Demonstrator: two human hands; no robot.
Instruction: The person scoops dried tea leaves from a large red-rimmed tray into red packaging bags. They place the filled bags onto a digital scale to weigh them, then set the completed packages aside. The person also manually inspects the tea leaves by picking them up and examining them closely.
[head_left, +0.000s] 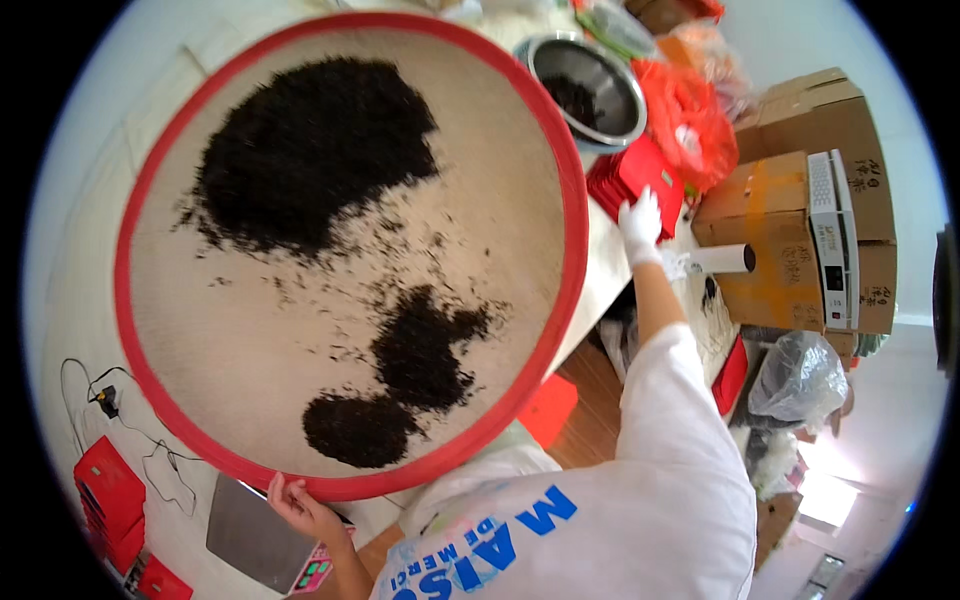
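A big round sieve-like tray (575,210) with a red rim fills much of the view. On it lie a large heap of dark shredded leaves, perhaps tea (320,140), and smaller piles (425,350) nearer me, with loose bits scattered between. My left hand (298,508) is bare and rests at the tray's near rim, fingers loosely spread and holding nothing. Over on the right, my right hand (642,222), in a white glove, reaches onto a stack of red packets (640,175). Its fingers look apart at the stack's edge.
Behind the packets stand a metal bowl (625,85) with dark leaves inside and an orange-red plastic bag (690,125). Cardboard boxes (765,215), a white device (832,240) and a white tube (720,260) are at right. A scale (255,535) and more red packets (110,500) lie lower left.
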